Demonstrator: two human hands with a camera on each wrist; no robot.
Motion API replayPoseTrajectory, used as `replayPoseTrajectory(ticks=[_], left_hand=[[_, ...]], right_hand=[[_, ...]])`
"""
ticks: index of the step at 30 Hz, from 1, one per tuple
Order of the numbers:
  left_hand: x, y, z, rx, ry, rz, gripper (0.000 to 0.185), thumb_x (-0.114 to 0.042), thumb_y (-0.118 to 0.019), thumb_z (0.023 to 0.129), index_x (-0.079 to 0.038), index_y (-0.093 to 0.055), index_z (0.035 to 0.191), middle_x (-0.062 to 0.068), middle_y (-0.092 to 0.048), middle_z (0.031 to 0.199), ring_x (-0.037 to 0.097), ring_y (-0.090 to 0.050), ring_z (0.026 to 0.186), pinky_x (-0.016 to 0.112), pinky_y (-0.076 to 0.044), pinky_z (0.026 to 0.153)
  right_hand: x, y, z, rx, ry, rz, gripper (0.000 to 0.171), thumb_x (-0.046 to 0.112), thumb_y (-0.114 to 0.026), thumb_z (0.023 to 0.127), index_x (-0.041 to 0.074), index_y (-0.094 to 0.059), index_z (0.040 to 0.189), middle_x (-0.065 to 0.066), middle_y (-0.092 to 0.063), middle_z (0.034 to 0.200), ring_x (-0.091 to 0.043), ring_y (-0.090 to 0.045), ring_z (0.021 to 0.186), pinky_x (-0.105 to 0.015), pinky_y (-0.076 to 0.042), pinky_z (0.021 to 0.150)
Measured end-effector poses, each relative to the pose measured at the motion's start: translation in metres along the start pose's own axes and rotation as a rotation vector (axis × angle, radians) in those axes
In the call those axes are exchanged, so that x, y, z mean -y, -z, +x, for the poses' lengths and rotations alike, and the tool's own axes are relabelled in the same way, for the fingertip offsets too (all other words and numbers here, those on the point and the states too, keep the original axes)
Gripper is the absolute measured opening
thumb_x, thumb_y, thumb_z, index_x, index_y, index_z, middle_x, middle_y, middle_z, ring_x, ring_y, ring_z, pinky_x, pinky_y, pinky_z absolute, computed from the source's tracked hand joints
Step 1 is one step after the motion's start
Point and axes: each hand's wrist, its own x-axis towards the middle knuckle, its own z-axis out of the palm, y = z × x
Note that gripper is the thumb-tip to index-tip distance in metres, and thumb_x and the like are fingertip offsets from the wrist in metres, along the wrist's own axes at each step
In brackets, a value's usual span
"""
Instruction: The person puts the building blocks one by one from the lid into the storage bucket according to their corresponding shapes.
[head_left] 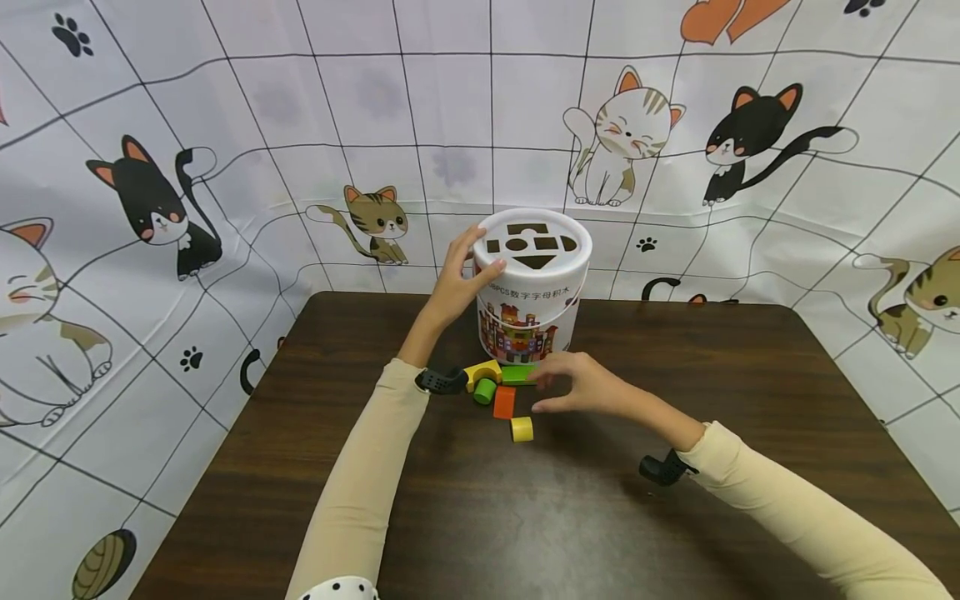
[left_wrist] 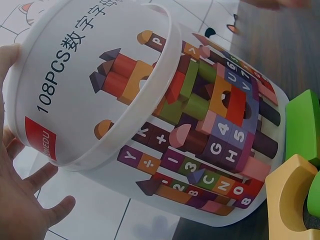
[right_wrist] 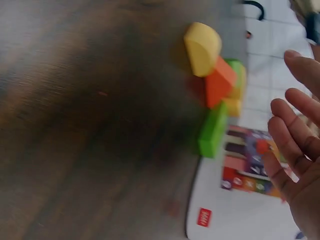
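Observation:
A white toy-block bucket (head_left: 564, 287) stands upright at the table's back, its lid (head_left: 573, 250) pierced with shaped holes. My left hand (head_left: 459, 279) rests at the lid's left rim, fingers spread. In front of the bucket sit a yellow arch block (head_left: 480, 369), a green cylinder (head_left: 484, 392), a green rectangular block (head_left: 516, 375), an orange-red block (head_left: 504, 403) and a yellow rounded block (head_left: 522, 430). My right hand (head_left: 583, 385) hovers just right of these blocks, its fingers apart and slightly bent, holding nothing. In the right wrist view its fingers (right_wrist: 295, 137) overlap the bucket's printed side.
The dark wooden table (head_left: 480, 525) extends toward me and to both sides. A white sheet (head_left: 450, 108) with cartoon cats hangs right behind its back edge and along the sides. The bucket's white handle (left_wrist: 167, 80) hangs down across its front.

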Motion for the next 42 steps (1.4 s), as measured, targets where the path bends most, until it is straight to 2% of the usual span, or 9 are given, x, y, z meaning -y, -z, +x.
replayPoseTrajectory(ticks=[6,17,21,25,32,34,38,42], left_hand=[[0.001,0.0,0.0,0.001,-0.001,-0.007,0.08,-0.044,-0.065,0.093,-0.023,-0.029,0.162,0.003,-0.013,0.17,0.034,-0.029,0.147,0.061,-0.034,0.117],[0.003,-0.001,0.001,0.002,-0.011,-0.022,0.083,-0.049,-0.065,0.092,-0.021,-0.029,0.162,0.005,-0.012,0.17,0.036,-0.028,0.148,0.066,-0.033,0.117],[0.001,-0.001,0.0,0.003,-0.008,-0.021,0.079,-0.04,-0.065,0.094,-0.021,-0.03,0.162,0.005,-0.013,0.17,0.035,-0.029,0.148,0.063,-0.035,0.117],[0.001,-0.001,0.0,0.004,-0.011,-0.028,0.076,-0.033,-0.065,0.096,-0.02,-0.03,0.162,0.006,-0.012,0.171,0.036,-0.028,0.148,0.063,-0.035,0.117],[0.001,-0.001,0.001,0.003,-0.02,-0.033,0.082,-0.045,-0.066,0.093,-0.018,-0.031,0.161,0.005,-0.013,0.17,0.036,-0.029,0.148,0.064,-0.036,0.116],[0.0,-0.001,0.001,0.004,-0.019,-0.034,0.081,-0.044,-0.066,0.093,-0.018,-0.031,0.161,0.005,-0.013,0.17,0.036,-0.029,0.148,0.064,-0.036,0.116],[-0.001,-0.001,0.001,0.006,-0.014,-0.03,0.078,-0.039,-0.065,0.094,-0.018,-0.03,0.161,0.005,-0.012,0.171,0.036,-0.028,0.148,0.064,-0.034,0.117],[-0.007,0.0,-0.002,0.013,-0.009,-0.049,0.076,-0.028,-0.063,0.096,-0.013,-0.028,0.162,0.01,-0.01,0.171,0.04,-0.026,0.149,0.067,-0.031,0.117]], right_hand=[[-0.001,-0.02,-0.001,0.176,-0.02,-0.089,0.037,0.03,-0.085,0.083,0.011,-0.076,0.114,0.0,-0.071,0.103,-0.015,-0.064,0.095,-0.031,-0.057,0.084],[0.001,-0.044,0.007,0.296,-0.006,-0.234,0.036,0.036,-0.083,0.084,0.016,-0.076,0.114,0.002,-0.07,0.107,-0.012,-0.063,0.097,-0.033,-0.053,0.089],[0.005,-0.043,0.006,0.319,0.0,-0.28,0.035,0.035,-0.084,0.083,0.015,-0.077,0.111,0.002,-0.069,0.103,-0.011,-0.061,0.093,-0.036,-0.052,0.087],[0.007,-0.037,0.004,0.342,-0.011,-0.297,0.035,0.033,-0.085,0.083,0.015,-0.078,0.112,0.003,-0.067,0.099,-0.009,-0.058,0.088,-0.033,-0.049,0.082],[0.007,-0.032,0.002,0.338,-0.007,-0.252,0.029,0.027,-0.085,0.081,0.014,-0.079,0.107,0.002,-0.066,0.098,-0.009,-0.058,0.088,-0.029,-0.05,0.08],[0.007,-0.032,0.001,0.334,-0.002,-0.25,0.029,0.026,-0.085,0.079,0.015,-0.079,0.105,0.003,-0.066,0.098,-0.009,-0.057,0.088,-0.029,-0.049,0.08],[0.007,-0.033,0.001,0.337,-0.013,-0.258,0.029,0.026,-0.086,0.077,0.017,-0.077,0.102,0.005,-0.066,0.097,-0.007,-0.056,0.088,-0.029,-0.047,0.08],[0.008,-0.033,-0.001,0.351,-0.034,-0.26,0.031,0.028,-0.085,0.076,0.017,-0.075,0.103,0.006,-0.064,0.095,-0.005,-0.055,0.085,-0.029,-0.045,0.08]])
